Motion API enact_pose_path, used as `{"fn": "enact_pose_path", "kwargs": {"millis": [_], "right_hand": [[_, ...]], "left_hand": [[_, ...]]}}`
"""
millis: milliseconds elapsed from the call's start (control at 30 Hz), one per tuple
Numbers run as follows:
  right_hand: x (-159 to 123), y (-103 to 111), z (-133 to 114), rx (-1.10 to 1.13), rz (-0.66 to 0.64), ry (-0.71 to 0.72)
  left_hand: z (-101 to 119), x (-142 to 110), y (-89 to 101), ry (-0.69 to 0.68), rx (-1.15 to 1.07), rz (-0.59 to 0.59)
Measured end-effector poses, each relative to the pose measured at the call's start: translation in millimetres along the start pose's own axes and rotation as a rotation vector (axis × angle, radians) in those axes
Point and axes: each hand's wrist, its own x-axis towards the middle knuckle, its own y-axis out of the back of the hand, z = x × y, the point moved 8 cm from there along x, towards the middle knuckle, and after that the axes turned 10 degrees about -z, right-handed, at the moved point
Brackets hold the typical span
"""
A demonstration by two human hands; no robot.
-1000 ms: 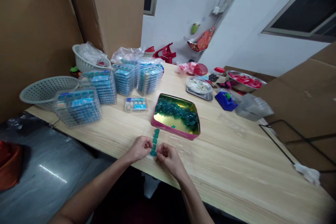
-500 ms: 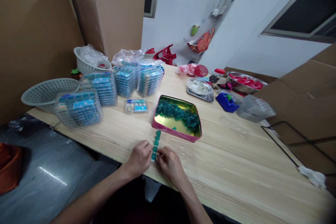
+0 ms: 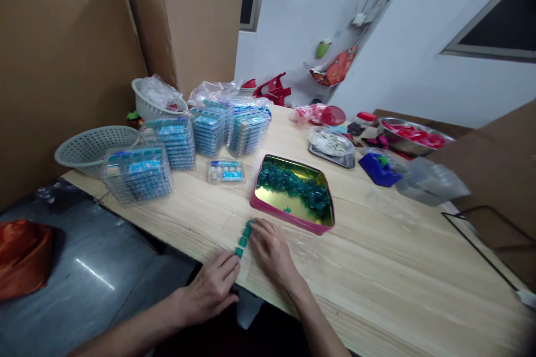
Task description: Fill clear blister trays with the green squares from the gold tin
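Observation:
A short row of small teal-green square pieces (image 3: 243, 241) lies on the table, running away from me at a slant. My left hand (image 3: 215, 284) is at the near end of the row, fingers stretched out with the tips at the nearest piece and the thumb apart. At the far end, my right hand (image 3: 272, 248) reaches with bent, slightly spread fingers, its fingertips beside the farthest piece. Beyond the hands stands a shallow pink tin (image 3: 288, 215) with a gold inside, holding a heap of similar teal-green pieces (image 3: 293, 181).
Clear plastic boxes with blue contents stand in stacks (image 3: 136, 173) at the left. A single such box (image 3: 226, 172) lies left of the tin. A grey-white colander (image 3: 96, 142) sits at the left edge. Farther right are a plate on a tray (image 3: 330, 142), a blue container (image 3: 379, 170) and a metal bowl (image 3: 412, 134).
My left hand has opened from a closed pose and moved back to the row's near end. My right hand has moved up to its far end. The camera view has shifted slightly left.

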Motion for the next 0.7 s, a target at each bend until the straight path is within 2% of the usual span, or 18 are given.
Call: {"fn": "enact_pose_path", "kwargs": {"millis": [100, 267, 467, 533, 600, 700], "right_hand": [[3.4, -2.0, -9.4, 0.024, 0.031, 0.005], [4.2, -21.5, -11.5, 0.047, -0.037, -0.043], [-6.7, -20.3, -8.5, 0.07, -0.045, -0.051], [-8.0, -13.2, -8.7, 0.101, -0.083, -0.014], [-7.8, -7.4, -11.1, 0.134, -0.148, 0.055], [-1.6, -4.4, -14.0, 0.183, -0.209, 0.131]], "left_hand": [[-4.3, -6.0, 4.5, 0.019, 0.048, 0.078], [-4.6, -12.0, -0.3, 0.0, 0.098, 0.249], [-9.0, -14.0, -2.7, 0.019, 0.035, 0.253], [-17.3, -18.5, 3.4, 0.014, -0.061, 0.281], [-32.6, -27.8, 14.0, 0.034, -0.165, 0.373], [-72.3, -44.2, 27.8, 0.193, -0.363, 0.517]]}}
